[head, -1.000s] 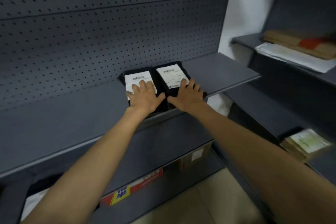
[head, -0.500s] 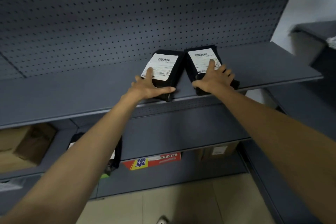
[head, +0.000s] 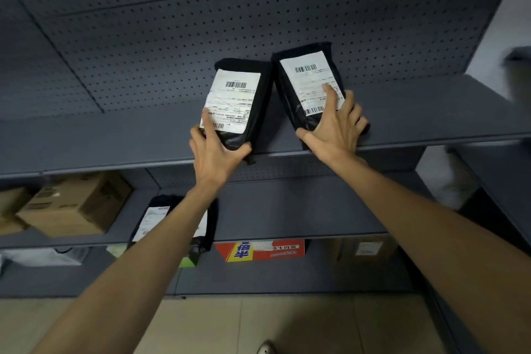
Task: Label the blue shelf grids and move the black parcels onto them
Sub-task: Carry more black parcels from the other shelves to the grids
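Head view, shelf: a grey-blue upper shelf (head: 115, 141) with a pegboard back (head: 172, 23) carries two black parcels side by side near its front edge.
Left parcel: left parcel (head: 255, 112) lies flat, white label up, its near end at the shelf lip.
Left hand: left hand (head: 215, 155) grips that near end, thumb on one side, fingers on the other, index on the label.
Right parcel: right parcel (head: 290, 92) lies just beside the left one, angled.
Right hand: right hand (head: 336, 132) spreads over its near end, clasping it.
Lower shelves: a cardboard box (head: 74, 204), another black parcel (head: 156, 215), a red carton (head: 260, 250).
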Available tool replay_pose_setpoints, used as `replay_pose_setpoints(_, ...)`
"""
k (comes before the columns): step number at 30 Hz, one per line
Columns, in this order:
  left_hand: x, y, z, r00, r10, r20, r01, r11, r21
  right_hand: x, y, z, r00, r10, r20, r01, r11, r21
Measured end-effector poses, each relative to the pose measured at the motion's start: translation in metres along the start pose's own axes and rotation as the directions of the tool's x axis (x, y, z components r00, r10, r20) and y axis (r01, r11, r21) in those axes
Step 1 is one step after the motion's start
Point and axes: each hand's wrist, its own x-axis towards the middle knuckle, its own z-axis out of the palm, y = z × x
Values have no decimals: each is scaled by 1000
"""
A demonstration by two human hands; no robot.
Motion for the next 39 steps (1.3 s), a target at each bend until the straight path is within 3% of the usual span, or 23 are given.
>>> replay_pose_setpoints(7, -37, -52, -84, 981, -12, -193, 26, 997, 68, -39, -63, 3, 977, -211, -4, 211, 973, 93)
replay_pose_setpoints(14, -79, -118, -165, 925, -137, -355, 156, 987, 25, -92, -157, 32, 924, -383, 20, 367, 898, 241)
replay_pose_setpoints(23, -75, -253, -310, 822, -209, -530, 291, 954, 76, -152, -348, 96, 811, -583, 52, 537, 777, 327)
replay_pose_setpoints(32, -40, -413, -478, 757, -241, -607, 393, 910, 128, -233, -574, 176, 750, -658, 70, 564, 691, 453)
replay_pose_setpoints(39, 13, -516, -543, 729, -297, -616, 440, 893, 91, -250, -687, 244, 739, -668, 92, 570, 692, 443)
